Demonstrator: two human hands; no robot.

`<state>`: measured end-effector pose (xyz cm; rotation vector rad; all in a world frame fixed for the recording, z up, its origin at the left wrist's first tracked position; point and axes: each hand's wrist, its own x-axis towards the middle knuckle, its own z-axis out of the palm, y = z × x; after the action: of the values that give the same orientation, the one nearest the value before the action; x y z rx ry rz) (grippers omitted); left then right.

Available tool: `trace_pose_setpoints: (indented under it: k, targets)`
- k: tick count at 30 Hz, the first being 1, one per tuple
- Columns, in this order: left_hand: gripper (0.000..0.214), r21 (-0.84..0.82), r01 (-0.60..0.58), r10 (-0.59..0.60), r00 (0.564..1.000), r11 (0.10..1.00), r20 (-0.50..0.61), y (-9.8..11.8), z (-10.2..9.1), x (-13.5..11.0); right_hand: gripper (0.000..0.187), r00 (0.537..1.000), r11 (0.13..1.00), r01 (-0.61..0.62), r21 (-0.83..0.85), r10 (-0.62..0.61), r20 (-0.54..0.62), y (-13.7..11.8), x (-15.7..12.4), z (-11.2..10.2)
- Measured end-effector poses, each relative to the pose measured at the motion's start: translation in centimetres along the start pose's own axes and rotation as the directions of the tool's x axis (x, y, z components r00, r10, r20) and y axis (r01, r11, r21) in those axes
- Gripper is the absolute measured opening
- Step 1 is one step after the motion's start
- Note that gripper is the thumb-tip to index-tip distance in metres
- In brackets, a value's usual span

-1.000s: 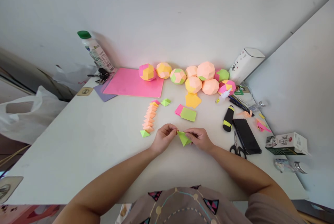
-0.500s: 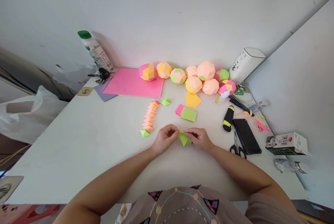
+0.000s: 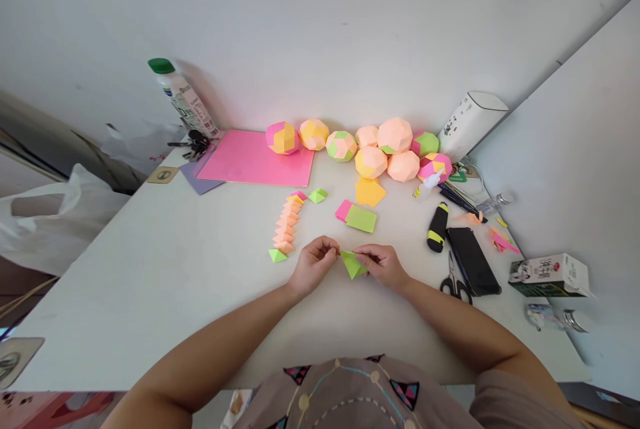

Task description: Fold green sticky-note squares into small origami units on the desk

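Observation:
A small green folded paper piece (image 3: 353, 264) lies on the white table (image 3: 165, 276) between my two hands. My left hand (image 3: 313, 264) pinches its left corner with closed fingers. My right hand (image 3: 383, 263) presses and pinches its right side, fingers curled. Just left of my left hand runs a row of folded peach paper units (image 3: 287, 226) with a green unit (image 3: 277, 255) at its near end. Beyond my hands lie a pink and green square paper stack (image 3: 357, 216) and a yellow sheet (image 3: 370, 192).
Several paper polyhedron balls (image 3: 370, 149) line the wall, beside a pink board (image 3: 253, 158) and a bottle (image 3: 183, 99). To the right lie a black marker (image 3: 437, 228), a phone (image 3: 473, 260), scissors (image 3: 454, 281), pens and a carton (image 3: 547, 276). A white bag (image 3: 45, 212) hangs at the left.
My left fingers shifted slightly along the green piece's corner; otherwise nothing has moved.

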<state>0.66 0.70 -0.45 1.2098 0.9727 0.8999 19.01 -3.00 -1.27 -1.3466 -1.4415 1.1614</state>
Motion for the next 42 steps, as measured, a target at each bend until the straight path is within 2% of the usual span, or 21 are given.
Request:
trace_pose_setpoints:
  k: [2, 8, 14, 18, 22, 26, 30, 34, 42]
  targets:
    - [0.006, -0.032, -0.001, 0.001, 1.0, 1.0, -0.003, -0.04, -0.07, 0.03, 0.027, 1.0, 1.0, -0.004, 0.002, 0.004, 0.0, 0.0, -0.01, -0.01]
    - [0.01, -0.027, -0.056, 0.059, 0.994, 0.998, 0.096, -0.03, -0.16, -0.14, 0.024, 1.0, 1.0, 0.001, 0.0, -0.001, 0.005, 0.12, -0.06, -0.01]
    - [0.011, 0.127, -0.172, 0.146, 0.97, 0.977, 0.197, -0.3, 0.05, 0.03, 0.023, 0.998, 0.998, 0.048, -0.038, -0.047, 0.036, -0.07, -0.04, -0.04]
    - [0.009, 0.209, -0.227, 0.182, 0.96, 0.951, 0.211, -0.37, 0.18, 0.03, 0.02, 0.995, 0.994, 0.086, -0.072, -0.081, 0.064, -0.23, 0.0, -0.02]
    - [0.007, 0.178, -0.203, 0.173, 0.97, 0.963, 0.172, -0.2, 0.13, -0.08, 0.022, 0.996, 0.996, 0.065, -0.064, -0.061, 0.068, -0.11, 0.02, 0.02]
    - [0.011, 0.09, -0.124, 0.115, 0.988, 0.988, 0.105, 0.26, -0.03, -0.16, 0.024, 0.998, 1.0, 0.004, -0.016, -0.003, 0.056, 0.04, 0.0, -0.04]
    - [0.012, 0.027, -0.097, 0.093, 0.986, 0.995, 0.139, 0.35, -0.06, -0.19, 0.024, 0.998, 1.0, -0.027, 0.003, 0.027, 0.053, -0.05, -0.02, -0.12]
    - [0.013, 0.101, -0.141, 0.12, 0.973, 0.985, 0.195, -0.1, 0.07, -0.13, 0.023, 0.998, 0.999, 0.019, -0.04, -0.017, 0.056, -0.25, -0.01, -0.01]
    - [0.014, 0.236, -0.2, 0.151, 0.965, 0.951, 0.213, -0.41, 0.32, -0.15, 0.011, 0.989, 0.976, 0.144, -0.165, -0.14, 0.035, -0.71, 0.02, 0.49]
